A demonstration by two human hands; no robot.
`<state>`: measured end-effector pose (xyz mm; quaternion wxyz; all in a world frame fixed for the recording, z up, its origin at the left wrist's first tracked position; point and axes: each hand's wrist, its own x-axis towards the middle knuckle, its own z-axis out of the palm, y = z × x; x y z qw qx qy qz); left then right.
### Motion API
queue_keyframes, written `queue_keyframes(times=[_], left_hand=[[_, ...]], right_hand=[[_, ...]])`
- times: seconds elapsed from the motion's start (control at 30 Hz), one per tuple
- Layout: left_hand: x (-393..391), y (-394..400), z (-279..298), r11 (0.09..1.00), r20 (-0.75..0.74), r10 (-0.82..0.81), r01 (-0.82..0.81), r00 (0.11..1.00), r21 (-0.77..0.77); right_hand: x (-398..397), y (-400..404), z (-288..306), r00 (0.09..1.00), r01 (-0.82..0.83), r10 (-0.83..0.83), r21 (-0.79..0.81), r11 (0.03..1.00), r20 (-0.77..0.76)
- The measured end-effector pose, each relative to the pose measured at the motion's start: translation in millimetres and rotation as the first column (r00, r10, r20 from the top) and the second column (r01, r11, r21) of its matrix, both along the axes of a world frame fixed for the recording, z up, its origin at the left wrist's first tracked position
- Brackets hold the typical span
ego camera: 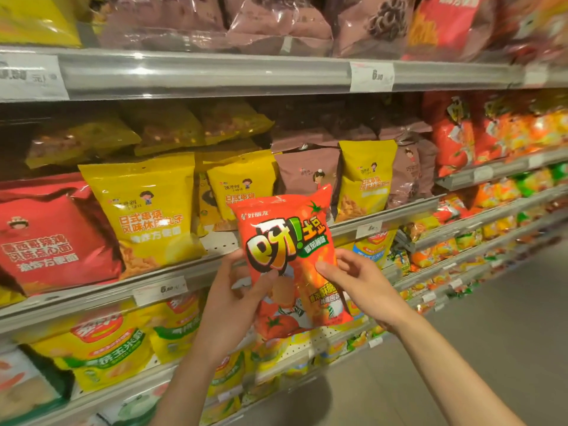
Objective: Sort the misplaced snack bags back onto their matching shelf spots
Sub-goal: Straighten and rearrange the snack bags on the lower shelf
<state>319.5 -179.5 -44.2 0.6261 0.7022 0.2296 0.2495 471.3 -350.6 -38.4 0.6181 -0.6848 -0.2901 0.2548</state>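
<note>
An orange-red tomato-flavour chip bag (pixel 292 241) stands upright in the air in front of the middle shelf. My left hand (pixel 236 299) grips its left edge, thumb on the front. My right hand (pixel 359 284) holds its right edge with the thumb pressed on the front and fingers behind. Behind the bag sit yellow snack bags (pixel 144 207) and brown snack bags (pixel 304 173) on the middle shelf. Matching orange-red tomato bags (pixel 455 139) are stacked further right on the neighbouring shelf unit.
A red bag (pixel 52 238) lies at the left of the middle shelf (pixel 172 272). Yellow corn-snack bags (pixel 101 342) fill the shelf below. Brown bags (pixel 276 23) fill the top shelf. The grey aisle floor (pixel 491 333) stretches to the right.
</note>
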Motion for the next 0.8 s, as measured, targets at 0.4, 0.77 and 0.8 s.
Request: queue_keyframes(times=[0.4,0.77,0.8], left_hand=[[103.7,-90.5,6.0,0.999,0.032,0.008,-0.009,0.999,0.039],[249.7,-237.0,-2.0,0.998,0.079,-0.031,0.036,0.996,-0.056],[259.7,-246.1,-2.8,0.996,0.068,-0.032,0.038,0.997,-0.082]], right_hand=[[97.4,-94.3,0.9,0.998,0.037,-0.039,0.031,0.999,0.056],[232.9,-239.3,5.4,0.995,0.085,-0.082,-0.051,0.995,0.054],[242.7,-248.2,3.8,0.996,0.083,-0.081,-0.055,0.995,0.043]])
